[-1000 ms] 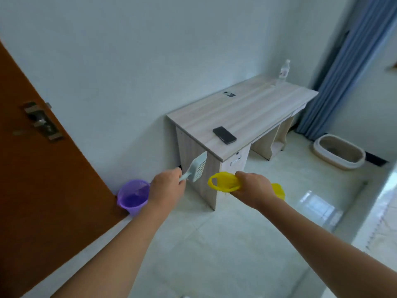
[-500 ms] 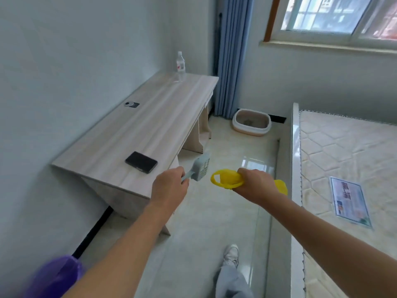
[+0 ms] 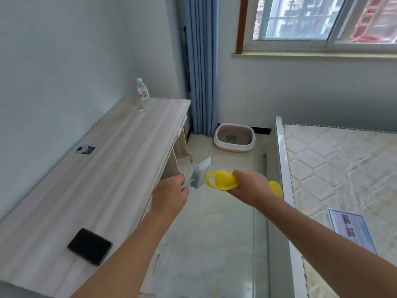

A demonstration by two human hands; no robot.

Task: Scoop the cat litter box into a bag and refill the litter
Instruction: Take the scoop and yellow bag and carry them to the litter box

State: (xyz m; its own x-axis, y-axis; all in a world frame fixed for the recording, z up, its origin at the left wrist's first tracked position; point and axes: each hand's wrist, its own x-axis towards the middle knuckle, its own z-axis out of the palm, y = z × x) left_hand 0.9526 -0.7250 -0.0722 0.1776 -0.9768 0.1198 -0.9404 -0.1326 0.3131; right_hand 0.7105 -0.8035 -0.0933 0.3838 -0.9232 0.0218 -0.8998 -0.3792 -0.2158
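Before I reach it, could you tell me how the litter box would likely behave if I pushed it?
The litter box is low and wide, so it probably won't tip. It sits on glossy tile, so it would likely slide easily. The litter inside probably adds some weight.

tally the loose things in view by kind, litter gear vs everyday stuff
litter gear: 3 (scoop in the left hand, yellow bag in the right hand, litter box on the floor)
everyday stuff: 4 (phone, water bottle and small tag on the desk, leaflet on the mattress)
total: 7
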